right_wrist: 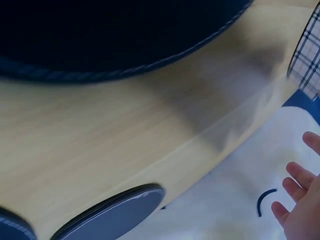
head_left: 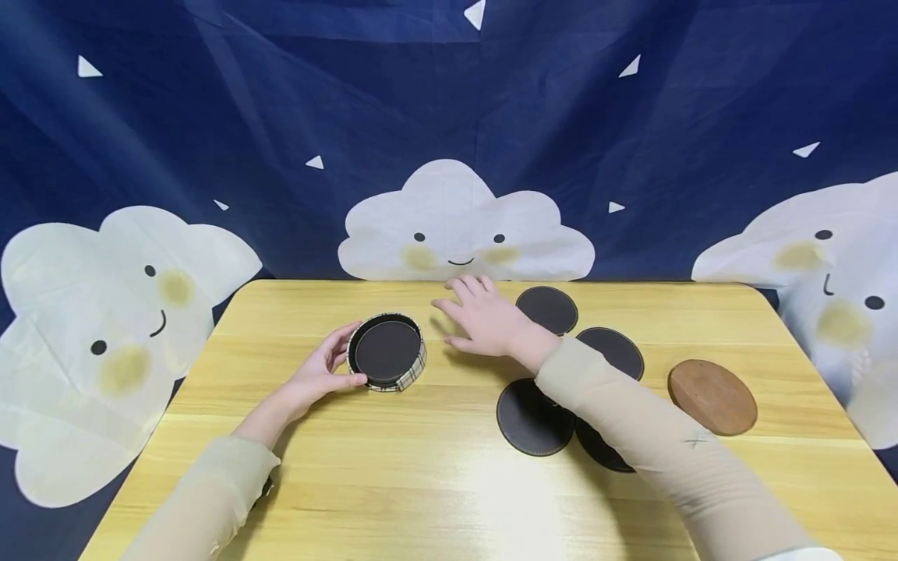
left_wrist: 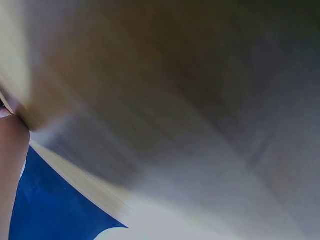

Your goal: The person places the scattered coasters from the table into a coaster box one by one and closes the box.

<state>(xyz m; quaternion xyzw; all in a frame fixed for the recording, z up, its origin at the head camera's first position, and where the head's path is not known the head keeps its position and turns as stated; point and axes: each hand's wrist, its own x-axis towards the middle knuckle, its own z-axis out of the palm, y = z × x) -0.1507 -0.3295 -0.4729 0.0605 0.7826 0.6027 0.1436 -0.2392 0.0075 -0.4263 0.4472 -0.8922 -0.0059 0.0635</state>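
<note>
My left hand (head_left: 316, 375) grips a round, shallow coaster holder (head_left: 414, 374) with a plaid outer wall, thumb on the near side and fingers round the far left. A dark round surface (head_left: 387, 351) fills its inside; whether that is a coaster or the holder's floor I cannot tell. Just right of the holder, my right hand (head_left: 484, 318) hovers over the table with spread fingers, holding nothing. Around and beneath the right forearm lie several black round coasters (head_left: 533, 421) with stitched edges, some partly hidden by the sleeve. In the right wrist view the plaid holder (right_wrist: 307, 57) shows at the edge.
A brown round coaster (head_left: 712, 396) lies on the wooden table (head_left: 393, 483) at the right. Behind the table's far edge hangs a dark blue cloth (head_left: 435, 93) with white clouds. Mostly blurred, shadowed tabletop fills the left wrist view.
</note>
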